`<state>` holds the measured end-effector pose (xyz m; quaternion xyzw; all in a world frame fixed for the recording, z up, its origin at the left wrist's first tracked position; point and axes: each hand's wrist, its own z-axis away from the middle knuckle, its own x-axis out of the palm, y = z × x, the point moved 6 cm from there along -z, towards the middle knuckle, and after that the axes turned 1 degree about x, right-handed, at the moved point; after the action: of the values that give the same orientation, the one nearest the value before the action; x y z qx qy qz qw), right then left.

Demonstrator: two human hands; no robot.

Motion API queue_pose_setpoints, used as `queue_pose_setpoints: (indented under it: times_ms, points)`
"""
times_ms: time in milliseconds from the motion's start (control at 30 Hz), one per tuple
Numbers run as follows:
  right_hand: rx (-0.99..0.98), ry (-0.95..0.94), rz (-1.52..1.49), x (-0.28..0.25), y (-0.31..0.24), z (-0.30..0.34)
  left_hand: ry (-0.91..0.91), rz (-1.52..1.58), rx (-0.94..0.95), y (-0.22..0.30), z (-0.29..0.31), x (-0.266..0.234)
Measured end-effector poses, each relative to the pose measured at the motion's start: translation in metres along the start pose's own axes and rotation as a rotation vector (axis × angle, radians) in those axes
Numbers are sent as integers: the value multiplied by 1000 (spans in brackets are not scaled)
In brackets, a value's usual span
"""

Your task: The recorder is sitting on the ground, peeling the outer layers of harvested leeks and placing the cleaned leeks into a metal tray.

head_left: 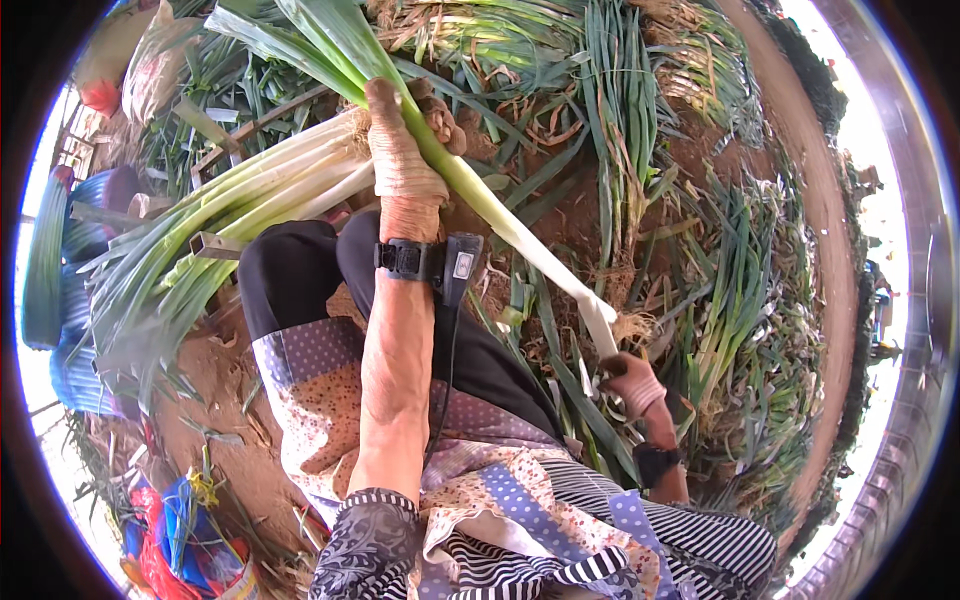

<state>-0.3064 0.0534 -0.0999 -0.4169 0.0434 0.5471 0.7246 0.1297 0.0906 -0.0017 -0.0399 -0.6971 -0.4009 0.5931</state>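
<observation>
A single leek (505, 220) lies slanted across the middle, its green leaves at the top and its white, rooted end lower right. My left hand (410, 145), arm stretched forward, is closed around its green part. At the root end, my right hand (632, 385) has its fingers closed on a pale flat strip (600, 330) that touches the white stalk. I cannot make out whether this strip is a peeled layer or a blade. Beside my left hand, a pile of cleaned leeks (270, 185) rests with its white ends toward the hand.
Uncleaned leeks (615, 130) lie in bunches on the soil ahead, and more leeks (735, 310) lie on the right. Blue-wrapped bundles (90, 290) stand at the far left. Red and blue plastic bags (175, 540) sit lower left. A metal-like curved frame (925, 300) edges the right side.
</observation>
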Motion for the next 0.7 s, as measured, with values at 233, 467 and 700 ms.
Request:
queue_pose_setpoints:
  times_ms: [233, 467, 700]
  points:
    - [496, 60, 412, 5, 237, -8, -120, 48, -116, -1, 18, 10]
    - [369, 376, 557, -36, 153, 29, -268, 22, 74, 12, 16, 22]
    - [-811, 881, 259, -19, -168, -4, -322, 95, 153, 9, 10, 27]
